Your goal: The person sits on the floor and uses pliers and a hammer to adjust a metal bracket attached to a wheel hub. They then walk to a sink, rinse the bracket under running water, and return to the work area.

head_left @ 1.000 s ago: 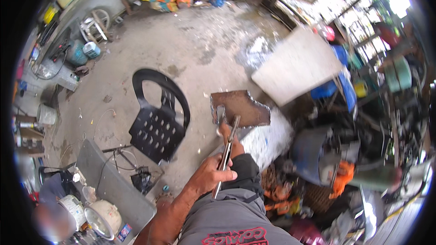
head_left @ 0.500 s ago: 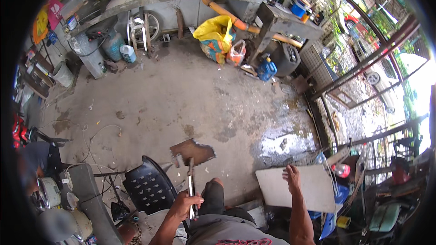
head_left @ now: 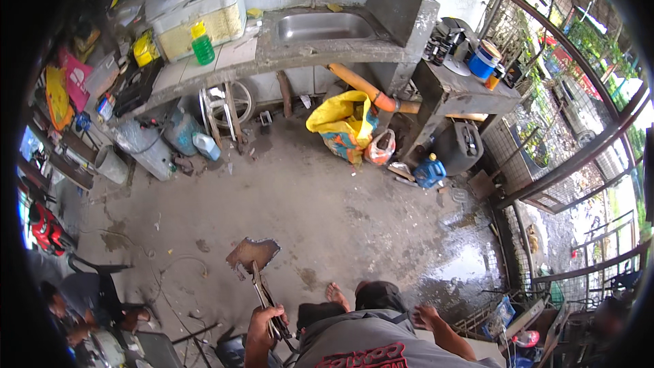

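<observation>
My left hand (head_left: 264, 325) is wrapped round the handles of long metal locking pliers (head_left: 260, 292). Their jaws grip the lower edge of a flat, rusty brown piece of sheet metal (head_left: 249, 255) with ragged edges, held out in front of me over the floor. Low on the right, my right hand (head_left: 425, 315) hangs beside my body with its fingers apart and nothing in it. A pale board (head_left: 485, 349) lies under my right forearm, mostly hidden.
Ahead stands a concrete counter with a steel sink (head_left: 327, 27). A yellow sack (head_left: 340, 126), a blue jug (head_left: 430, 171) and a dark container (head_left: 458, 150) stand below on the right. At lower left a person (head_left: 88, 303) sits near a black chair (head_left: 231, 349). A thin cable (head_left: 155, 269) crosses the floor.
My view has tilted up, showing more of the sink and counter. The pliers and metal piece have swung left. My right hand has come down closer to my body.
</observation>
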{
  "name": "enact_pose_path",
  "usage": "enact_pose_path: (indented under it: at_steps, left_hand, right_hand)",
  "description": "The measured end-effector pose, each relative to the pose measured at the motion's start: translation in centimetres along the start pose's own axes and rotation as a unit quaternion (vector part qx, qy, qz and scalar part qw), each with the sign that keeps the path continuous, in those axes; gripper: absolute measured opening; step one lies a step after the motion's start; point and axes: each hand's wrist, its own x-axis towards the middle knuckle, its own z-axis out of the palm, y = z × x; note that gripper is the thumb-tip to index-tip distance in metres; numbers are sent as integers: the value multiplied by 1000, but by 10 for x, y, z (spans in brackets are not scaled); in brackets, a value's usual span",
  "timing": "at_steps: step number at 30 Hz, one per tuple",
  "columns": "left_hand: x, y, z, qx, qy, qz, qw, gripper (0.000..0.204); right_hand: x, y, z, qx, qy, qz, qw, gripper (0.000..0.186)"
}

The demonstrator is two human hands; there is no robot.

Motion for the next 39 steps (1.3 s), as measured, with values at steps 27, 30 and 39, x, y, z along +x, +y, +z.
enact_pose_path:
  at_steps: [27,30,39]
  left_hand:
    - [464,623,288,144,-55,171,973,35]
    - [519,674,283,165,-97,173,966,35]
    - [592,805,304,215,-121,61,967,34]
  right_hand:
    - [-152,-1200,528,32,-298,-537,789,46]
    - [-134,-1292,583,139,-319,-473,810,53]
    - [-40,-1466,654,408,-349,-324,779,65]
